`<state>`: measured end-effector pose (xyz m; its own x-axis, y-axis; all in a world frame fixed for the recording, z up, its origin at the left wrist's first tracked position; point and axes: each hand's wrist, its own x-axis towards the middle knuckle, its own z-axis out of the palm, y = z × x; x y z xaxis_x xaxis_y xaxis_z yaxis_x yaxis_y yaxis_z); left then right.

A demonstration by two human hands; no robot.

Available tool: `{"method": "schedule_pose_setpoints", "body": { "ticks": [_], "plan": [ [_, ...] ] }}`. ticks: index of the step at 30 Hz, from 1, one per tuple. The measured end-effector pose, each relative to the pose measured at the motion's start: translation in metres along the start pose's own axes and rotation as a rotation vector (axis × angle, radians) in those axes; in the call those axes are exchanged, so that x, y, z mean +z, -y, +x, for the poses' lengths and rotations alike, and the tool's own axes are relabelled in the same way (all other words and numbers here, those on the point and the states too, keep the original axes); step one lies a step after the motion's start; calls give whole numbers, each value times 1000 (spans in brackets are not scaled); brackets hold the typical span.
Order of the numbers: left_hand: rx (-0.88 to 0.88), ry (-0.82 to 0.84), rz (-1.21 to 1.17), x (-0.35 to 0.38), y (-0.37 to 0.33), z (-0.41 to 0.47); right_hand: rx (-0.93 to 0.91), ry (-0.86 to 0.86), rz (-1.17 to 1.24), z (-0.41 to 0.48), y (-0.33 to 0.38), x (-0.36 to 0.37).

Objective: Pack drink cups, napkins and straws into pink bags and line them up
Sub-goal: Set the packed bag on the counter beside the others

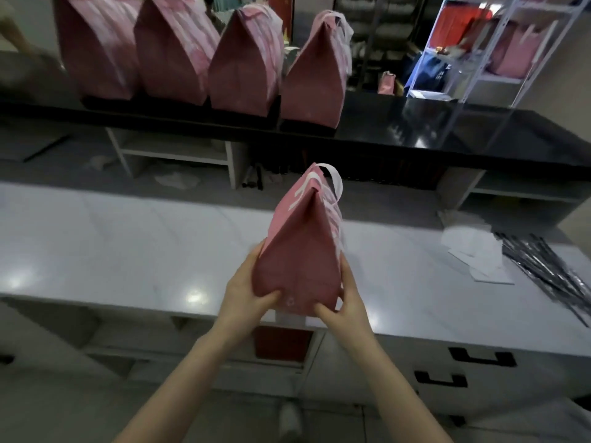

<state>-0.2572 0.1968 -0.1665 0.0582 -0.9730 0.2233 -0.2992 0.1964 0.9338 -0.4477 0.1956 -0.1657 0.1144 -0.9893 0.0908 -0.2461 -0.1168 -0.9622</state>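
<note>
Over near edge of white table (128,244) a bag (300,251) is held upright by its base, gripped btwn L hand (246,289) & R hand (345,302): fingers curled round lower corners, thumbs pressed on near face. Open tabletop is seen left; napkins (473,251) & straws (543,266) lie right. Beyond, four bags (243,65) are lined on black table (447,129), w/ room at its right end.

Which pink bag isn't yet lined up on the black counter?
The near bag gripped at its base by the left hand and right hand over the white worktop; the other four bags stand side by side on the black counter.
</note>
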Motion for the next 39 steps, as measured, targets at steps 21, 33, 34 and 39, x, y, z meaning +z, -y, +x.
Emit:
{"method": "schedule_pose_setpoints", "body": {
  "ticks": [21,33,34,39],
  "plan": [
    [114,-520,229,-364,-13,-44,-383,193,35,39,195,326],
    [199,-487,164,-544,27,40,-471,130,31,120,265,492],
    [204,-484,162,-552,30,49,-470,124,36,128,268,500],
    [213,-476,138,-584,51,102,-466,108,34,179,274,534]
  ]
}}
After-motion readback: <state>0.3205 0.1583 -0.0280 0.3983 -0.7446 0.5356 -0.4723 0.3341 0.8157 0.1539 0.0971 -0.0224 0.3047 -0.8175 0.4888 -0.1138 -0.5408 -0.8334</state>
